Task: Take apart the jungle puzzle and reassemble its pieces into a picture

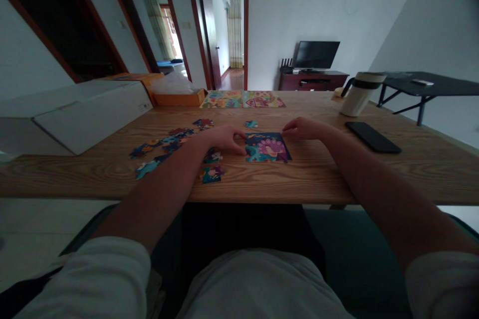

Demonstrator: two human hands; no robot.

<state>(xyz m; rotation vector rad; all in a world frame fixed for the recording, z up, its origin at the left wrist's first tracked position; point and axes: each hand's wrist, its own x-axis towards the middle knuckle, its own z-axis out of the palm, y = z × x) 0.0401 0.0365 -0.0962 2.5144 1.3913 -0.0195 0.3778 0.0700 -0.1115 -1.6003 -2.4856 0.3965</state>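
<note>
A partly joined jigsaw puzzle (267,148) lies flat on the wooden table between my hands, dark blue with a pink-purple creature and teal shapes. At its left edge is my left hand (226,138), thumb and forefinger apart, their tips at the border of the joined pieces. My right hand (302,128) rests by the upper right corner, fingers stretched toward the edge and partly hidden from view. Just beyond the puzzle lies a loose teal puzzle piece (251,123). Under and beside my left forearm are several loose pieces (212,174), some hidden by the arm.
Two colourful picture sheets (264,99) lie at the table's far side. To the left stand a long white box (93,114) and an orange box (177,99) with clear plastic. A black phone (372,137) and a white tumbler (362,94) are at right.
</note>
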